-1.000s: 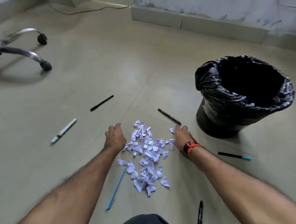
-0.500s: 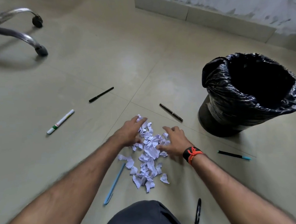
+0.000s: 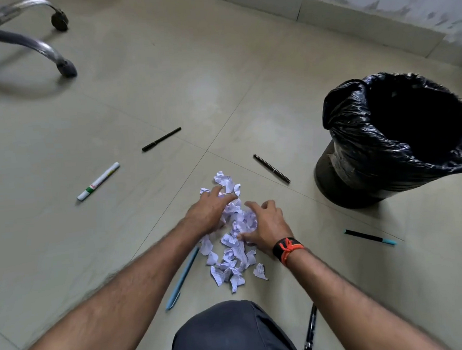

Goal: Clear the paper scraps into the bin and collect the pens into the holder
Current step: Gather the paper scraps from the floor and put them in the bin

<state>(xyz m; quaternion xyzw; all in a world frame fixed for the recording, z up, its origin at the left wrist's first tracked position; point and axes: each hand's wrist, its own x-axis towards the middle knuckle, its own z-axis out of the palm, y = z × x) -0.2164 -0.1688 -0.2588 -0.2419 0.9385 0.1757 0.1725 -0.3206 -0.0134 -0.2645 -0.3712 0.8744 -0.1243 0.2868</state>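
**Both hands on the scrap pile, floor, left of the bin**

The paper scraps [image 3: 233,251] lie heaped on the floor tiles just ahead of the knee [image 3: 229,334], well left of the bin [image 3: 358,145]. I read the left hand [image 3: 209,212] as curled over the far part of the heap, with paper showing between its fingers. The right hand [image 3: 267,226] is cupped against the heap's right side, fingers bent round a clump and the thumb touching paper. The nearer scraps lie loose, untouched.

Pens, all flat on the floor:
- light blue pen [image 3: 182,279], just beside the heap's left edge
- dark pen [image 3: 271,168], between heap and bin
- teal-capped pen [image 3: 370,237], right of the wristband [image 3: 287,248]
- black pen [image 3: 161,139] and white marker [image 3: 98,181], far left
- another black pen [image 3: 309,329], by the knee

The bin stands upright, lined with a black bag. A chair base [image 3: 27,44] sits top left.
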